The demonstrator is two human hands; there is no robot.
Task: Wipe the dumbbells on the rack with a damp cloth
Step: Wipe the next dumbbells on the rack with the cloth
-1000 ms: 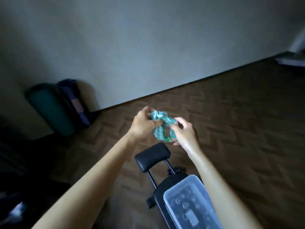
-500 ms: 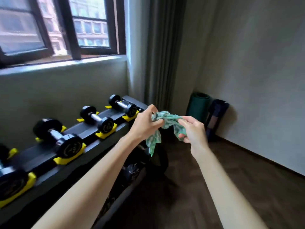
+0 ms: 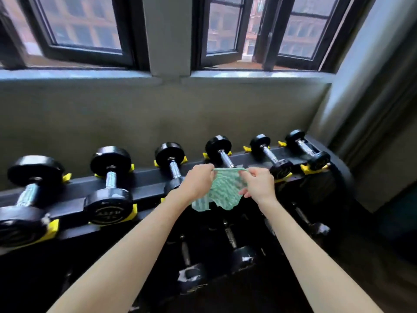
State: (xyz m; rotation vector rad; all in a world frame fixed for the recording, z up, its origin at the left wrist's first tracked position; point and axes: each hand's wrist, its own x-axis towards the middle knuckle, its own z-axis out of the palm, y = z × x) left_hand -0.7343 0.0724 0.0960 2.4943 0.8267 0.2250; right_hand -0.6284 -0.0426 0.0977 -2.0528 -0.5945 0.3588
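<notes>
Head camera: we see the left hand (image 3: 196, 182) and the right hand (image 3: 259, 184) each pinching a top corner of the green cloth (image 3: 222, 190), stretched between them over the front edge of the rack (image 3: 144, 177). The cloth hides the near end of one dumbbell (image 3: 218, 147); we barely make out the dark lower-shelf dumbbells (image 3: 244, 256).

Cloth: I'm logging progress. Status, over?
Left hand and right hand each pinch the cloth, spread between them. Dumbbells racked. Nothing blocks them.

Black-framed casement windows (image 3: 76, 26), the right pair ajar, above a pale grey sill (image 3: 74, 74) and plain grey-green wall (image 3: 158, 109); grey pleated curtain (image 3: 370, 86) at right. Daylight enters from outside.
</notes>
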